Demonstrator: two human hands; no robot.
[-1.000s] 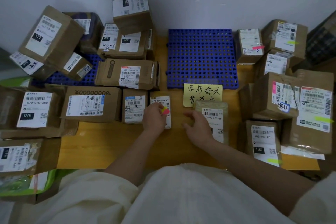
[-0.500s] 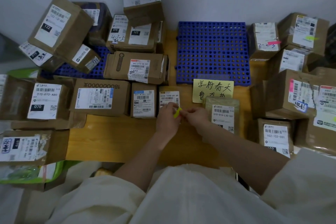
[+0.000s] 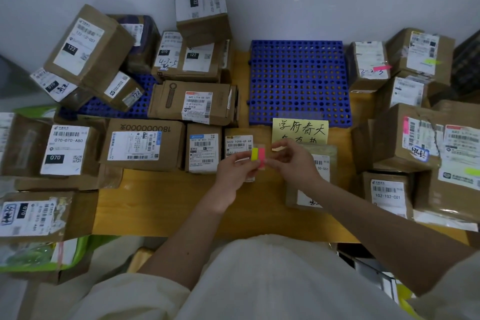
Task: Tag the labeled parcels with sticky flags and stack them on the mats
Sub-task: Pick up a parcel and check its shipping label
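Observation:
My left hand (image 3: 235, 173) holds a small pad of sticky flags (image 3: 258, 155), yellow and pink, upright above the table. My right hand (image 3: 291, 162) pinches at the pink edge of the pad from the right. Just behind the pad stands a small labeled parcel (image 3: 237, 143). Under my right wrist lies a flat parcel in clear wrap (image 3: 315, 171). A blue perforated mat (image 3: 298, 80) lies bare at the back centre. A second blue mat (image 3: 114, 109) at the left is mostly covered by cardboard parcels.
Labeled cardboard boxes crowd the left side (image 3: 144, 144) and the right side (image 3: 413, 135); some on the right carry pink or green flags (image 3: 381, 68). A yellow handwritten note (image 3: 300, 130) sits at the mat's front edge. The wooden table (image 3: 166, 205) shows in front.
Both hands have risen slightly and come together at the flag pad. The pad now faces me with its yellow and pink strips showing; the right fingers are on its pink side.

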